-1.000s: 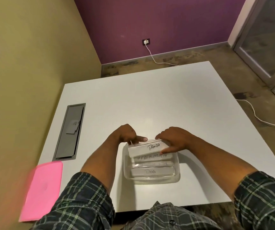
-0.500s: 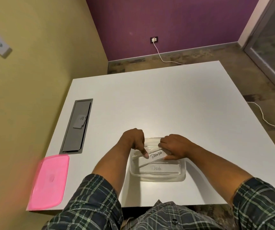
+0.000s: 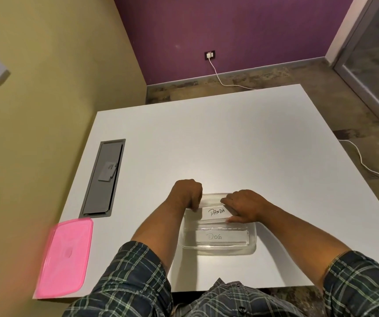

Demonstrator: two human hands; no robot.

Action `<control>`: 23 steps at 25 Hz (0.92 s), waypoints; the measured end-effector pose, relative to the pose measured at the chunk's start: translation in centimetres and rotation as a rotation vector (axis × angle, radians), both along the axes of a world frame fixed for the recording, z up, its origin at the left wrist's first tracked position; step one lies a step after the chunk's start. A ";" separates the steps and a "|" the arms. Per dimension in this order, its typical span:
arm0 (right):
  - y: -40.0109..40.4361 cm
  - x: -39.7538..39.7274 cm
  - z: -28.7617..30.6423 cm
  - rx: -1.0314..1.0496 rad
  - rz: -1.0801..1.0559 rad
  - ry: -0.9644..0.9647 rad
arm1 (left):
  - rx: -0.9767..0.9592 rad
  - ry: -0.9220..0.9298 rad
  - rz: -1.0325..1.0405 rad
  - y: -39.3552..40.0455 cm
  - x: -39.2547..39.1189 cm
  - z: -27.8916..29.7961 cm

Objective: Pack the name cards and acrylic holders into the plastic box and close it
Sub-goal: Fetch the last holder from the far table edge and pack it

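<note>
Head view: we are gripping the "PANDA" name card holder [image 3: 214, 215] at its ends, left hand [image 3: 187, 194] and right hand [image 3: 244, 207] curled round it, inside the clear plastic box [image 3: 252, 244] on the white bench [image 3: 218, 145]. The "DOG" holder [image 3: 220, 237] is lying nearer us. The pink lid [image 3: 66, 259] is lying at the left.

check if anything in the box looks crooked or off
The PANDA card sits slightly askew across the box, not square like the DOG card. Both hands are on its ends.
</note>
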State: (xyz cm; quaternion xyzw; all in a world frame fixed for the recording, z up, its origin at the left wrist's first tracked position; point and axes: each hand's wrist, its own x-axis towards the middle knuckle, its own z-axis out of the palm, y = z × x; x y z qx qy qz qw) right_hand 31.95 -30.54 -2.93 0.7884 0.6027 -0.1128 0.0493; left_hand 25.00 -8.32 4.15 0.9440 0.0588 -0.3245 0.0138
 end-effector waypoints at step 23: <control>1.0 1.2 0.4 0.031 0.186 -0.051 | 0.158 -0.104 -0.289 -0.1 -1.6 -2.2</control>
